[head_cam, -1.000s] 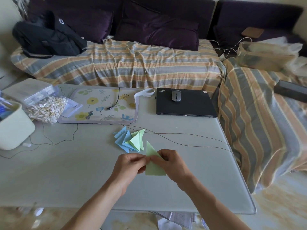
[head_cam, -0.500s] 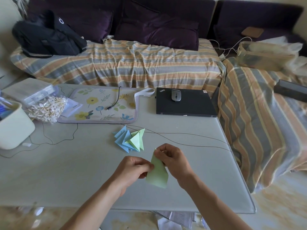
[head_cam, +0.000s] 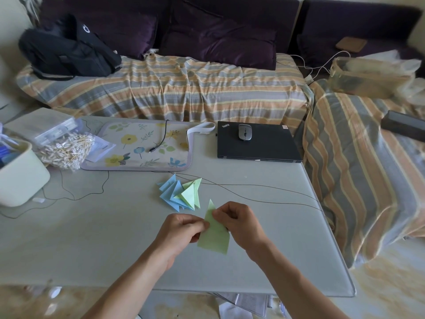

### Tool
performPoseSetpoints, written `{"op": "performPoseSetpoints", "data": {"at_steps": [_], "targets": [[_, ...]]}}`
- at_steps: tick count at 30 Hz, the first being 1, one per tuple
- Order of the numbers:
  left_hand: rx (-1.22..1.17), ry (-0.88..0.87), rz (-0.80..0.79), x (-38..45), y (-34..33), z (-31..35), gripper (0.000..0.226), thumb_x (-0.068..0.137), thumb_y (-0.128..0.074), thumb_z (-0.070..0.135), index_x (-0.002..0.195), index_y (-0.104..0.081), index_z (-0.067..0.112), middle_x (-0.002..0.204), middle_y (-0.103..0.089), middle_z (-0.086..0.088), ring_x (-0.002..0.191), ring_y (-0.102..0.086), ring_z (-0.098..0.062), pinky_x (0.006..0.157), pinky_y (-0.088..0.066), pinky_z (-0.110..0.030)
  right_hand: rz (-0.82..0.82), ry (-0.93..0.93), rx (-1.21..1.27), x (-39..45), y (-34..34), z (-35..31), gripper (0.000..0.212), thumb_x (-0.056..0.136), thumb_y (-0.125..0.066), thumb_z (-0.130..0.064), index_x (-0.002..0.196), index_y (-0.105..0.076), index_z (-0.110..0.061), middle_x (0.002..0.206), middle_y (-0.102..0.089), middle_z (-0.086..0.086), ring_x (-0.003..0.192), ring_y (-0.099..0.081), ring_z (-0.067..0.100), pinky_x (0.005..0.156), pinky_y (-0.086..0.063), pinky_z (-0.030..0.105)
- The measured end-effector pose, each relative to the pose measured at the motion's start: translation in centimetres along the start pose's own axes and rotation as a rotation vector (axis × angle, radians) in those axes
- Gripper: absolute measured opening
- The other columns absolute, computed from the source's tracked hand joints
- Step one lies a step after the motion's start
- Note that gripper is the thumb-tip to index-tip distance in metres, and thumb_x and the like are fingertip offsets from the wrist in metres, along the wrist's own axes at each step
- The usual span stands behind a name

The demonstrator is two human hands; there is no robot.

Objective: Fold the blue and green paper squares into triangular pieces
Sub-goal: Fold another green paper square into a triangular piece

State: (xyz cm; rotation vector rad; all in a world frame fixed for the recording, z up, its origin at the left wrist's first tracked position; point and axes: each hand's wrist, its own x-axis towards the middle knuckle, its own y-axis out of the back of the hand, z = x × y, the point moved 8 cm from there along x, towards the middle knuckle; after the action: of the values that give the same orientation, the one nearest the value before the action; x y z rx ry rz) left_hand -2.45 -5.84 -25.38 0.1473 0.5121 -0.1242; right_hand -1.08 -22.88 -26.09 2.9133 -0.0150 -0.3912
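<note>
Green paper, a pale sheet partly folded to a point (head_cam: 212, 236), sits between both hands just above the near part of the grey bench (head_cam: 92, 238): the left hand (head_cam: 181, 233) pinches its left edge, the right hand (head_cam: 239, 224) pinches near the tip. Half a second ago it hung tilted off the bench; now it stands more upright with the point up, so the next crease looks ready to be pressed. Just beyond lies the pile of finished blue and green paper triangles (head_cam: 181, 193), then a thin black cable (head_cam: 264, 192), a flowered mat (head_cam: 138, 146) and a closed black laptop (head_cam: 257, 143).
</note>
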Motion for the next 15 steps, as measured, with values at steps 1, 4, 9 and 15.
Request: {"op": "performPoseSetpoints", "data": {"at_steps": [1,4,9,15], "targets": [[-0.002,0.000,0.003,-0.02,0.01,0.00,0.009,0.088,-0.073,0.009,0.086,-0.082,0.006,0.071,-0.074,-0.002,0.058,-0.064,-0.007,0.059,-0.050,-0.014,0.001,0.001,0.006,0.03,0.01,0.03,0.019,0.091,-0.074,-0.024,0.074,-0.070,-0.017,0.065,-0.064,-0.006,0.059,-0.050,0.012,0.060,-0.041,0.028],[-0.017,-0.005,0.035,0.00,0.33,0.09,0.009,0.087,-0.075,0.010,0.083,-0.082,0.009,0.074,-0.076,-0.005,0.063,-0.067,-0.010,0.064,-0.053,-0.017,-0.029,-0.010,0.026,-0.05,-0.13,0.04,0.017,0.091,-0.074,-0.023,0.076,-0.072,-0.015,0.066,-0.065,-0.005,0.061,-0.052,0.012,0.063,-0.044,0.027],[-0.044,-0.007,0.087,0.08,0.82,0.19,0.006,0.087,-0.076,0.010,0.084,-0.081,0.008,0.067,-0.073,0.001,0.056,-0.065,-0.005,0.058,-0.050,-0.013,-0.040,-0.016,0.012,0.03,-0.20,0.46,0.018,0.090,-0.074,-0.026,0.074,-0.072,-0.017,0.070,-0.066,-0.001,0.065,-0.054,0.016,0.064,-0.046,0.032],[-0.046,-0.007,0.106,0.20,0.81,0.12,0.006,0.086,-0.077,0.010,0.083,-0.081,0.007,0.065,-0.072,0.002,0.055,-0.063,-0.005,0.060,-0.051,-0.015,-0.025,-0.006,-0.002,0.08,-0.05,0.28,0.017,0.090,-0.075,-0.022,0.074,-0.071,-0.017,0.069,-0.067,-0.003,0.062,-0.055,0.014,0.061,-0.046,0.027]]}}
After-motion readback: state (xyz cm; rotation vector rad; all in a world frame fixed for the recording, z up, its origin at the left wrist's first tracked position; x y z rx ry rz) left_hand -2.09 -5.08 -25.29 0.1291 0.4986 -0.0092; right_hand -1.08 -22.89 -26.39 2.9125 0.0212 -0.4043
